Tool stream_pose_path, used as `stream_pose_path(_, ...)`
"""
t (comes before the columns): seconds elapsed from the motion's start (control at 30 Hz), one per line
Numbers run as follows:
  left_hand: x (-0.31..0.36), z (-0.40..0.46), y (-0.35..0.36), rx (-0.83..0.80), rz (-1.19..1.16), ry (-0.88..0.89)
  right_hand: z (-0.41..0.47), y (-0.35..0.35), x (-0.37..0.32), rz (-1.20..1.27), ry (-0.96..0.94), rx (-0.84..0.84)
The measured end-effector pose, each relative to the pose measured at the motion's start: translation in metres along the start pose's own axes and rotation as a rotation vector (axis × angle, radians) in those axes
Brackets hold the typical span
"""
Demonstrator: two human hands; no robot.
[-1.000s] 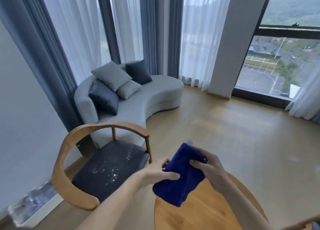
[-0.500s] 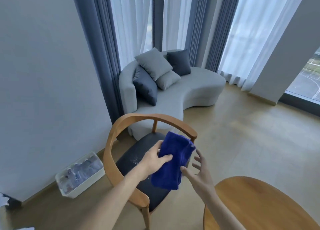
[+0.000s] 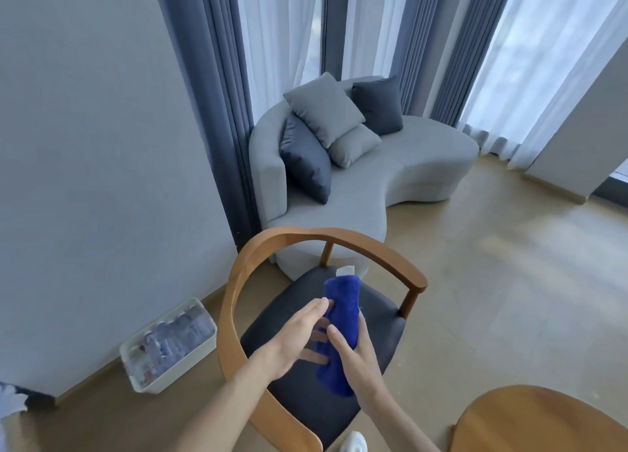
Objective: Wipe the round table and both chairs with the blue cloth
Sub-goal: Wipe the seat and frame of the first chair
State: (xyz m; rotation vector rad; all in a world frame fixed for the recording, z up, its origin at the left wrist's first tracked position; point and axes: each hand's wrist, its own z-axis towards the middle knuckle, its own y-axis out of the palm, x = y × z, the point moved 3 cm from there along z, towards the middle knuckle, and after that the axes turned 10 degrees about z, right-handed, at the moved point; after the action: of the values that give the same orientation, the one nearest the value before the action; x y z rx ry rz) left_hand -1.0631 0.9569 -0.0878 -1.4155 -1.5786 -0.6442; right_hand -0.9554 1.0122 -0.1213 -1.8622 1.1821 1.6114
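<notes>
I hold the blue cloth (image 3: 341,315) bunched upright over the dark seat of a wooden armchair (image 3: 380,315), whose curved wooden back (image 3: 306,235) arcs around it. My right hand (image 3: 358,354) grips the cloth from the right, thumb across its front. My left hand (image 3: 294,336) is flat with fingers stretched out, fingertips against the cloth's left side. The round wooden table (image 3: 543,424) shows only partly at the bottom right corner. No second chair is in view.
A grey curved sofa (image 3: 390,186) with several cushions stands just behind the chair. A white crate of bottles (image 3: 170,346) sits on the floor by the left wall. Curtains hang behind the sofa. Bare wooden floor (image 3: 509,281) lies to the right.
The view swung left from the table onto the chair. The cloth went from my left hand's grip into my right hand, and my left hand flattened against it.
</notes>
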Motion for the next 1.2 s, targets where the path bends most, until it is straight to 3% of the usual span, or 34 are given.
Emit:
stream_pose_path(0.1, -0.011, 0.046, -0.010, 0.009, 0.093, -0.050, 0.045, -0.020, 0.019, 0.038, 0.088, 0.015)
stream_pose_path(0.27, -0.060, 0.136, -0.048, 0.249, 0.577, -0.210, 0.129, -0.074, 0.058, -0.011, 0.219, 0.067)
stream_pose_path(0.43, -0.125, 0.200, -0.065, 0.197, 1.034, -0.366, 0.191, -0.122, 0.100, -0.165, 0.265, 0.088)
stream_pose_path(0.6, -0.194, 0.259, -0.085, 0.100, 1.250, -0.431, 0.249, -0.159, 0.147, -0.305, 0.325, 0.120)
stream_pose_path(0.77, -0.239, 0.325, -0.097, 0.046, 1.300, -0.380, 0.305, -0.187, 0.186, -0.547, 0.231, 0.176)
stream_pose_path(1.03, -0.272, 0.403, -0.101, 0.049, 1.287, -0.240, 0.358, -0.171, 0.244, -1.493, -0.195, -0.022)
stream_pose_path(1.2, -0.281, 0.426, -0.092, 0.070, 1.308, -0.125, 0.370, -0.171, 0.271, -1.519, -0.231, -0.108)
